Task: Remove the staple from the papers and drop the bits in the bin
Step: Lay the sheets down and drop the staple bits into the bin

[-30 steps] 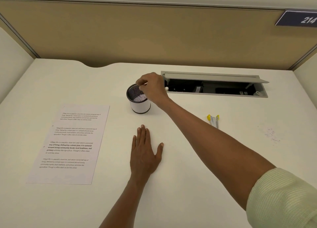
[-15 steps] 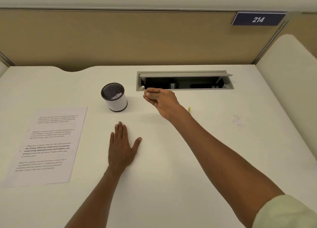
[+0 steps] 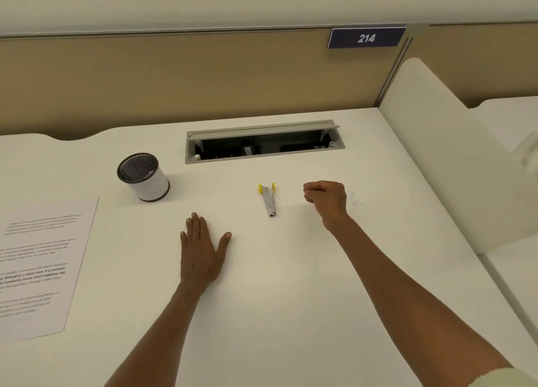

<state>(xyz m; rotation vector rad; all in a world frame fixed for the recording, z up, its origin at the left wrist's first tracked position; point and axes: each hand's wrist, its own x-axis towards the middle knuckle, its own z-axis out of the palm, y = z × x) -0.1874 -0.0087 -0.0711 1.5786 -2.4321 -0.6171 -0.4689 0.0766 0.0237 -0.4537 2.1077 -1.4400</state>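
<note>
Your right hand [image 3: 325,198] has come away from the bin [image 3: 143,177]: a second ago it was pinched over the mesh cup's mouth, half a second ago it was passing the cable tray, and now it sits curled in a loose fist on the desk [image 3: 276,299], at about 3 o'clock from the staple remover [image 3: 269,199] and near it without touching. The fingers are clenched inward, but you cannot tell from here whether anything is pinched inside them; nothing shows. Your left hand [image 3: 202,250] has not shifted at all: it lies flat, palm down, fingers spread, gripping nothing, at roughly 7 o'clock from the staple remover. The staple remover lies untouched between your two hands, its yellow grips pointing toward 12 o'clock. The papers [image 3: 40,267] rest at the far 9 o'clock edge of view, well apart from both hands, and any staple on them is too small to make out. The bin stands upright at about 10 o'clock from your left hand, with pale scraps faintly visible through the mesh. Read together, the drop looks done and you appear to be withdrawing. If bits remain, your right hand is well placed to take up the staple remover.
</note>
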